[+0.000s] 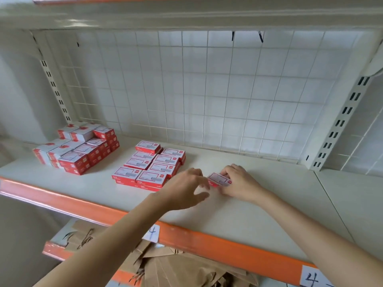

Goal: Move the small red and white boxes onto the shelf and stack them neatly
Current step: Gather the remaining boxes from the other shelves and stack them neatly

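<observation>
Task well underway: we see 2 groups of boxes [149, 164] stacked on the shelf [238, 214], left of our hands. Right hand [238, 183] grips 1 box [217, 179] (low over the shelf); left hand [186, 187] beside it, fingers spread, empty. Remaining supply not visible.

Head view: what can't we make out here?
- Print on the middle block of boxes: too small and blurred in the head view.
- Box gripped by the right hand: its far end is covered by fingers.
- Left stack of boxes: rear rows hidden by front ones, so no count.
- Left hand: blurred; contact with the box unclear.
- Lower shelf cardboard: cut off by the orange rail and the bottom edge.
</observation>
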A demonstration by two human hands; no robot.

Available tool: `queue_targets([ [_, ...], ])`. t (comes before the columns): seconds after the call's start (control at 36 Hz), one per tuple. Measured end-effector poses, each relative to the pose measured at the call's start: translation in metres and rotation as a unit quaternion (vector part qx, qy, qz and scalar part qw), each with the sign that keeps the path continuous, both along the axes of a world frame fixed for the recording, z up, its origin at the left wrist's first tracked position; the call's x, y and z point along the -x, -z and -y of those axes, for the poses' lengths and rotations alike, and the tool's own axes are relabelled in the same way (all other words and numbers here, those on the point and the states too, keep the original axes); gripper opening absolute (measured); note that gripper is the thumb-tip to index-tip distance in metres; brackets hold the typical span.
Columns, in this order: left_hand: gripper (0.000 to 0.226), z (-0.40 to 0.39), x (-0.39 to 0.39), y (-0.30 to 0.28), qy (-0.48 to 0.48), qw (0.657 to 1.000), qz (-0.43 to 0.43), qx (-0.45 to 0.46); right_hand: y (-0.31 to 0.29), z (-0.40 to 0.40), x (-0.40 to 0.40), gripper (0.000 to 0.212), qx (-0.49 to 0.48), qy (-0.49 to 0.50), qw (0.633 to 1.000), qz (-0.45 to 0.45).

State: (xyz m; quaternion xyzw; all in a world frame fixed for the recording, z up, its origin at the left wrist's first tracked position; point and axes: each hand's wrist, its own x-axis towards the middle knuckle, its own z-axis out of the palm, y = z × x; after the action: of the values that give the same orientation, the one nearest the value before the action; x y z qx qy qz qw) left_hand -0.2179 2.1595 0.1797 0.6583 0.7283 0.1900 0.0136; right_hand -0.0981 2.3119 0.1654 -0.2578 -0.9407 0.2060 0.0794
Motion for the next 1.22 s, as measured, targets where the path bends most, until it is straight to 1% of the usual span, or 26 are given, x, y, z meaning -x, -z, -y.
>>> queue_targets([
  [0.11, 0.019, 0.017, 0.02, -0.013, -0.024, 0.999, -0.016, -0.022, -0.014, 0.009, 0.032, 0.037, 0.01, -0.012, 0.998, -0.058],
  [0.19, 0.014, 0.032, 0.034, -0.016, -0.045, 0.999, -0.005, -0.03, -0.027, 0.02, 0.061, 0.039, 0.021, -0.025, 0.995, -0.091],
  [0.33, 0.012, 0.053, 0.053, -0.018, -0.054, 0.998, 0.0, -0.04, -0.039, 0.031, 0.109, 0.042, 0.0, -0.048, 0.997, -0.057],
  [0.47, 0.016, 0.067, 0.068, -0.02, -0.046, 0.998, 0.006, -0.044, -0.039, 0.039, 0.149, 0.045, -0.033, -0.004, 0.997, -0.073],
  [0.58, 0.017, 0.071, 0.077, -0.016, -0.033, 0.998, 0.012, -0.047, -0.023, 0.043, 0.162, 0.047, -0.045, -0.007, 0.999, 0.003],
  [0.67, 0.016, 0.067, 0.081, -0.011, -0.015, 0.998, 0.009, -0.057, -0.021, 0.042, 0.159, 0.054, -0.03, -0.002, 0.999, 0.009],
  [0.72, 0.013, 0.06, 0.08, -0.01, -0.005, 0.998, 0.001, -0.059, -0.024, 0.041, 0.151, 0.059, -0.028, 0.002, 1.0, -0.005],
  [0.83, 0.009, 0.039, 0.07, -0.011, 0.029, 0.998, 0.001, -0.056, -0.027, 0.035, 0.122, 0.055, -0.025, 0.022, 0.999, -0.033],
  [0.89, 0.012, 0.027, 0.062, -0.012, 0.051, 0.998, -0.009, -0.047, -0.026, 0.03, 0.1, 0.053, -0.041, 0.018, 0.999, -0.017],
  [0.97, 0.016, 0.006, 0.046, -0.013, 0.071, 0.997, -0.013, -0.032, -0.022, 0.019, 0.061, 0.051, -0.105, 0.006, 0.994, 0.03],
  [1.06, 0.017, -0.015, 0.022, -0.013, 0.083, 0.996, -0.017, -0.009, -0.021, 0.008, 0.015, 0.047, -0.14, 0.025, 0.987, 0.07],
  [1.14, 0.018, -0.036, -0.013, -0.013, 0.111, 0.993, -0.035, 0.013, -0.023, -0.004, -0.039, 0.045, -0.155, 0.047, 0.982, 0.094],
  [1.22, 0.02, -0.054, -0.06, -0.012, 0.144, 0.988, -0.044, 0.022, -0.021, -0.019, -0.102, 0.04, -0.155, 0.081, 0.98, 0.093],
])
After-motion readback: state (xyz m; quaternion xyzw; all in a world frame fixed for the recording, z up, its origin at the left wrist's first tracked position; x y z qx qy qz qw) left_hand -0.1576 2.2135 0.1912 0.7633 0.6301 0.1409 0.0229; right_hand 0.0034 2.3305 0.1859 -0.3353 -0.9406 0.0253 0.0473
